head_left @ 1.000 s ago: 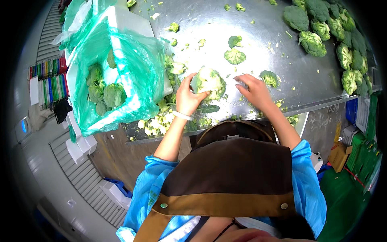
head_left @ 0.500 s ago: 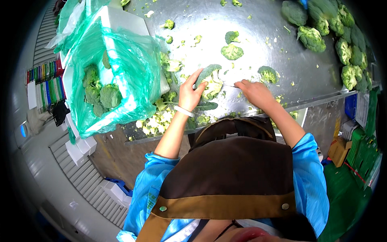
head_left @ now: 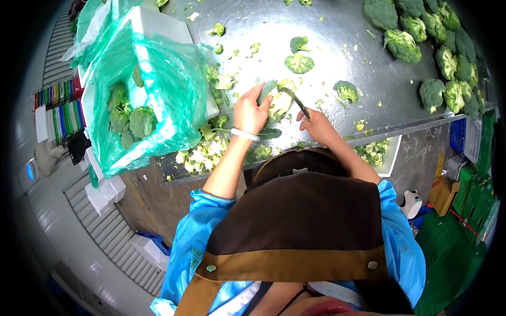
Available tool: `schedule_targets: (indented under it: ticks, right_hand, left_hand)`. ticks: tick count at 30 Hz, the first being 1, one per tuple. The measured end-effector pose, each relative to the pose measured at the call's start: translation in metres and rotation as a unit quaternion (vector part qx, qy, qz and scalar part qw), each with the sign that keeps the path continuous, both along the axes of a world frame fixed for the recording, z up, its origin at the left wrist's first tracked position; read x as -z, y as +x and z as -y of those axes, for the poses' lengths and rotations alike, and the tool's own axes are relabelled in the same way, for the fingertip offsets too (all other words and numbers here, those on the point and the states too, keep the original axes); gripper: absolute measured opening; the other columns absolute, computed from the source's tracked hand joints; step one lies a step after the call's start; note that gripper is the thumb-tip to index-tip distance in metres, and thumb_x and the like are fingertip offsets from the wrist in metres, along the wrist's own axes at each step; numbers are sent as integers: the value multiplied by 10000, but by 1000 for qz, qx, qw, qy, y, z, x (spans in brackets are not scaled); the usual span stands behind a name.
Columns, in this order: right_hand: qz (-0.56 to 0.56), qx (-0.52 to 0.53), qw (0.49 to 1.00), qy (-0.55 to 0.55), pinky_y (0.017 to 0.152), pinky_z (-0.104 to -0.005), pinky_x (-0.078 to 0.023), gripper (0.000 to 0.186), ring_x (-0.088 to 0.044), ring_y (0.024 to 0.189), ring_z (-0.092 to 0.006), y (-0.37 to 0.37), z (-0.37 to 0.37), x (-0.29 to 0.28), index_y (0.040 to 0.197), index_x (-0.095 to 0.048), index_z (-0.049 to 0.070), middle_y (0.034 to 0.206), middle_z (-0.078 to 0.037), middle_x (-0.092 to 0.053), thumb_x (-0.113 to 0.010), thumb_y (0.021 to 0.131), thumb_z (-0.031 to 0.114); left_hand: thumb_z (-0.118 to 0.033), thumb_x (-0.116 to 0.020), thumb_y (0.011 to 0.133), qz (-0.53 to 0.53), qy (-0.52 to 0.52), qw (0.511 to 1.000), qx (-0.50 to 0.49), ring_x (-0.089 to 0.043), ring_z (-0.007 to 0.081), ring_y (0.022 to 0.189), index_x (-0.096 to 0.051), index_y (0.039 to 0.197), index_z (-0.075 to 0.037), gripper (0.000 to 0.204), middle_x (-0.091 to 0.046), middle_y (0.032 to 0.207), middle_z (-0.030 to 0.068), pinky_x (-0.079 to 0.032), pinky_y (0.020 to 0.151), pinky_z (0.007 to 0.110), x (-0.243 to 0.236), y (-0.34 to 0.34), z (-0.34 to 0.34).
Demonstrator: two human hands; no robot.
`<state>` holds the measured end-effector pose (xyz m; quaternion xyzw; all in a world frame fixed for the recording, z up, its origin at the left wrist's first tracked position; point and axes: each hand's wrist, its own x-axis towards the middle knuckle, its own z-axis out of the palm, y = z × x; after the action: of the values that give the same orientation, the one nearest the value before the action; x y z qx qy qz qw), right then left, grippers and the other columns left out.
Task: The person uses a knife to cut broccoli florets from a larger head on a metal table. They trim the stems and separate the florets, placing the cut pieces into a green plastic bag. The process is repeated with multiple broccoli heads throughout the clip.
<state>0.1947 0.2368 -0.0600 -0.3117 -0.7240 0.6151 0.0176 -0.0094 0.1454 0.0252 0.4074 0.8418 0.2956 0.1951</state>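
My left hand [head_left: 249, 111], with a white band at its wrist, grips a broccoli head [head_left: 278, 105] just above the metal table, its pale cut side turned to the right. In my right hand [head_left: 319, 125], the fingers are closed around a small knife [head_left: 300, 103]. Its narrow, curved dark blade reaches up to the broccoli, where a light green piece of stalk [head_left: 287, 84] touches the tip. The handle is hidden in my fist. Below the held head lies a dark leaf [head_left: 269, 134]. Cut florets [head_left: 299, 63] rest farther away, and another floret [head_left: 348, 91] is to the right.
A box lined with a green plastic bag [head_left: 182, 79] stands at the left, holding broccoli heads [head_left: 143, 122]. Whole broccoli [head_left: 402, 46] is piled at the far right. Pale stalk trimmings [head_left: 203, 157] lie near the table edge. A white bin of pieces [head_left: 389, 158] sits below the edge.
My right hand has moved slightly left and down, and the knife blade now points up beside the head. A whole broccoli has appeared at the right pile's near end. The view has shifted slightly.
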Motion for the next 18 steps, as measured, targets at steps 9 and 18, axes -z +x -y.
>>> schedule_targets:
  ticks: [9, 18]
  right_hand:
    - [-56, 121, 988, 83, 562, -253, -448, 238, -574, 653, -113, 4, -17, -81, 1151, -633, 65, 864, -41, -669, -621, 916, 98]
    - [-37, 136, 986, -90, 510, -256, -383, 385, -500, 554, -87, -38, -23, -83, 783, -652, 1, 616, -4, -572, -812, 782, 351]
  left_hand:
    - [-35, -708, 857, 358, 102, 917, -146, -584, 70, 817, -538, 1402, -103, 575, -628, 1191, 42, -479, 700, 213, -9, -10, 26]
    - [-18, -724, 831, 123, 76, 989, 36, -648, 160, 1022, -636, 1270, -95, 455, -636, 1234, 81, -539, 702, 263, -61, 17, 30]
